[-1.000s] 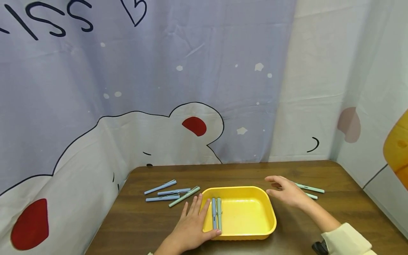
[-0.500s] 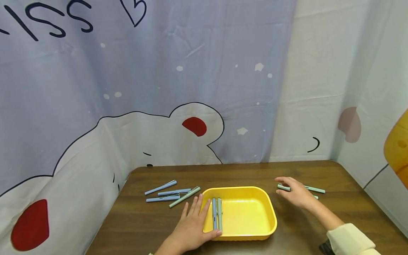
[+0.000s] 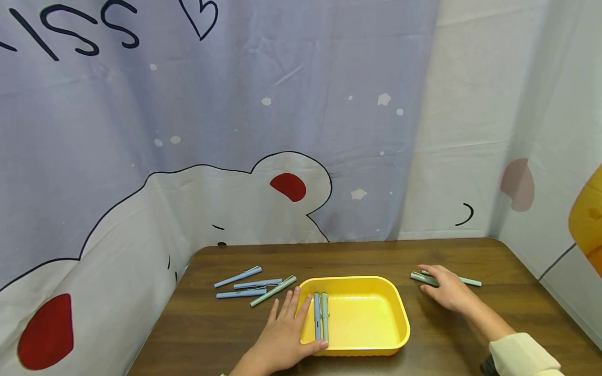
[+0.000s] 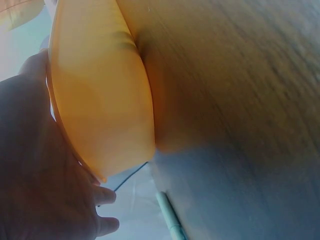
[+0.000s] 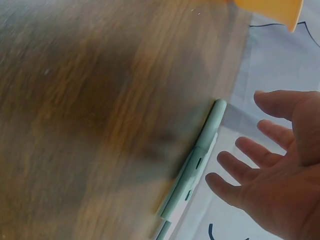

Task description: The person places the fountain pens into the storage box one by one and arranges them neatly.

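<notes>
Green pens [image 3: 424,279] lie partly hidden by the right hand [image 3: 449,290], contact unclear.

The space behind and beside a brown wood-grained table [image 3: 188,334] with rounded far corners is covered by hanging printed cloth [image 3: 235,104]. Its lavender ground is marked with black lettering [image 3: 89,28], a heart outline [image 3: 200,18] and small white stars [image 3: 383,99]; below, a white figure [image 3: 188,203] is outlined in black. At far right, a yellow-orange shape [image 3: 590,211] is partly cut off, and everything is softly lit.
</notes>
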The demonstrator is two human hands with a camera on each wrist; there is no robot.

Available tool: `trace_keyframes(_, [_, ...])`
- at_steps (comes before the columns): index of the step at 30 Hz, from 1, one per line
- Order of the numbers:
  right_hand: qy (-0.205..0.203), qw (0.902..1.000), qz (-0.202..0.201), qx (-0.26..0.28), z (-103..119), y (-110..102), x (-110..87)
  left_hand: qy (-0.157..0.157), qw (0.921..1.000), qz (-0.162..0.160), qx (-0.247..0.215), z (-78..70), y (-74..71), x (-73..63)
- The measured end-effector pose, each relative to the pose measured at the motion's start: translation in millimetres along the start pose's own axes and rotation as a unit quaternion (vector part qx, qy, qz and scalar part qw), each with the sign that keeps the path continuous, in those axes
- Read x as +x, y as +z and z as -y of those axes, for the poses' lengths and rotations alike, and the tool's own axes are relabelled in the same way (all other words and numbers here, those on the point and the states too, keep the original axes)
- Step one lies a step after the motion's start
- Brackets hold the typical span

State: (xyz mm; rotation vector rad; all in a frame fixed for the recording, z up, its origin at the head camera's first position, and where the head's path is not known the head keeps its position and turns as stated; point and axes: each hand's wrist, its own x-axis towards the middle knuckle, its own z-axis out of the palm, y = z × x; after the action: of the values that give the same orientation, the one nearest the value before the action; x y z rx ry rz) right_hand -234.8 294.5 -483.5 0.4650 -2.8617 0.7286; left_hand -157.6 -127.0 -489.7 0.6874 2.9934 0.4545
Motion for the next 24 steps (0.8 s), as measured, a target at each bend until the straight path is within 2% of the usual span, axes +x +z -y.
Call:
trace_keyframes(11, [0.027,0.9986,0.015,-0.042,-9,1,-4.7,-0.002,1.0,0.0,-0.002,0.2,0.8,0.6])
trace_keyframes(24, [0.03,0.9973,0.012,-0.066,-22,5,-4.3,0.001,1.0,-0.005,-0.006,-0.2,0.1,-1.3])
